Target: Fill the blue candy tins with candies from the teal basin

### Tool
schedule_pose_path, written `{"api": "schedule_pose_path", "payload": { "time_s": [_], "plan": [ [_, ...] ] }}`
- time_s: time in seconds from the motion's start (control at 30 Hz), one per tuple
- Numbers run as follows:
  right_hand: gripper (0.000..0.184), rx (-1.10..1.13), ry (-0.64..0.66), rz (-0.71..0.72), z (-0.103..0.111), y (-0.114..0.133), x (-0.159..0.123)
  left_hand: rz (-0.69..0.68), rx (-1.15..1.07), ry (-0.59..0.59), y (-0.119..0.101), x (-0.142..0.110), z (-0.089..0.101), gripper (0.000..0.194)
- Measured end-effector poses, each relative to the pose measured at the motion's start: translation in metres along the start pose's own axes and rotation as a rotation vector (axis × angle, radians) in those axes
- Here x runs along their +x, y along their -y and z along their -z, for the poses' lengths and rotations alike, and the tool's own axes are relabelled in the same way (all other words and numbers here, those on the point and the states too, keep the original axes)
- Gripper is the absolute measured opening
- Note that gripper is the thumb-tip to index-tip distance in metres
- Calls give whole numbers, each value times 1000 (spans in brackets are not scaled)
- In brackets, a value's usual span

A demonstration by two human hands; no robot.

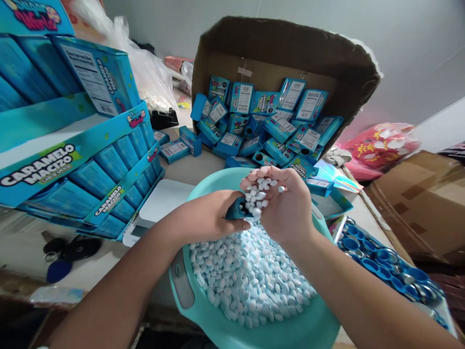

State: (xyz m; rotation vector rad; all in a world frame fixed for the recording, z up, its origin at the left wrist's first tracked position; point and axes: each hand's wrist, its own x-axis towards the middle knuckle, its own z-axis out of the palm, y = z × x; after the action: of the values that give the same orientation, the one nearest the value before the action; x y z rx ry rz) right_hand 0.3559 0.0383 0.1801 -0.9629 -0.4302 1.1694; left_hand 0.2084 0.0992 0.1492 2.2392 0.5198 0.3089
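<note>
My left hand (209, 215) is closed around a small blue candy box (235, 209), its open end facing right. Against that end my right hand (288, 208) is cupped palm up, holding a small heap of white candies (257, 195). Some of these candies sit right at the box's mouth. Both hands are over a turquoise tub (298, 334) with grey handle grips. Inside the tub lies a large pile of white and pale blue candies (247, 281). How full the box is cannot be seen.
Behind the tub, a tilted cardboard carton (290, 43) holds several blue boxes. Stacked display trays (83, 184) stand left, near a white scale (163, 196) and keys (58, 249). Right are a tray of blue-rimmed round pieces (385, 264) and a big cardboard box (425, 203).
</note>
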Motion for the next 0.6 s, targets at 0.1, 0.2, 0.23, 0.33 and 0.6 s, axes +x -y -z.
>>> {"api": "schedule_pose_path", "payload": {
  "time_s": [0.1,0.2,0.23,0.33,0.6],
  "plan": [
    [20,6,38,15,0,0,0,-9,19,-11,1,1,-2,42],
    [20,-38,80,18,1,0,0,-16,25,-5,2,0,-2,47],
    [22,-62,94,12,2,0,1,-13,21,-1,2,0,-2,50],
    [34,-127,141,0,4,-1,1,2,8,15,1,-1,0,62],
    [32,-209,258,153,7,-9,1,-56,30,-69,1,-2,-1,50]
  ]
}}
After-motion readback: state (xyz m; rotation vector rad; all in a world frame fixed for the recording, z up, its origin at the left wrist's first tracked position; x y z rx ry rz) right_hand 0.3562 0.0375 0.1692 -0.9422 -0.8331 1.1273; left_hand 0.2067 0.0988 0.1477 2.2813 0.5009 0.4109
